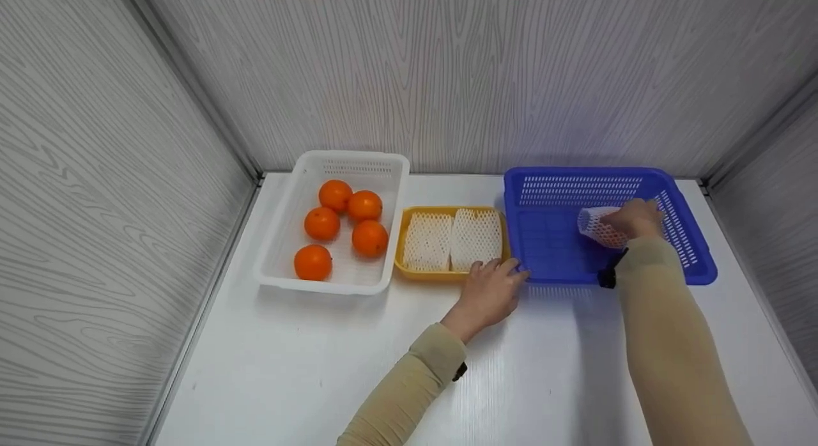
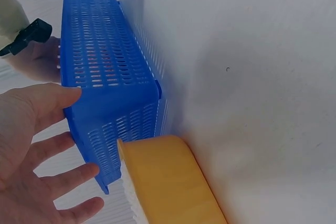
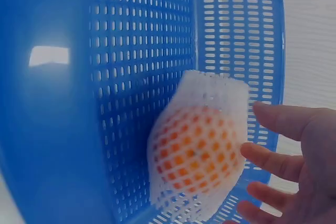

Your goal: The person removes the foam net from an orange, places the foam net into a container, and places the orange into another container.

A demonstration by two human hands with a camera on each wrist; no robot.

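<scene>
In the blue basket (image 1: pixel 553 241) lies an orange in a white foam net sleeve (image 3: pixel 197 150), near the basket's right end. My right hand (image 1: pixel 636 217) reaches over it; in the right wrist view its spread fingers (image 3: pixel 278 163) are at the sleeve's edge, not curled round it. My left hand (image 1: pixel 491 292) is at the basket's near left corner, beside the yellow tray (image 1: pixel 434 276). Seen from the left wrist, its thumb (image 2: pixel 65 97) touches the blue rim and the other fingers are spread. Flat white foam net sleeves (image 1: pixel 476 238) lie side by side in the yellow tray.
A white basket (image 1: pixel 323 285) with several bare oranges (image 1: pixel 369 238) stands left of the yellow tray. All three containers are in a row on the white table (image 1: pixel 307 369). Wood-grained panels (image 1: pixel 447 75) stand behind and at both sides.
</scene>
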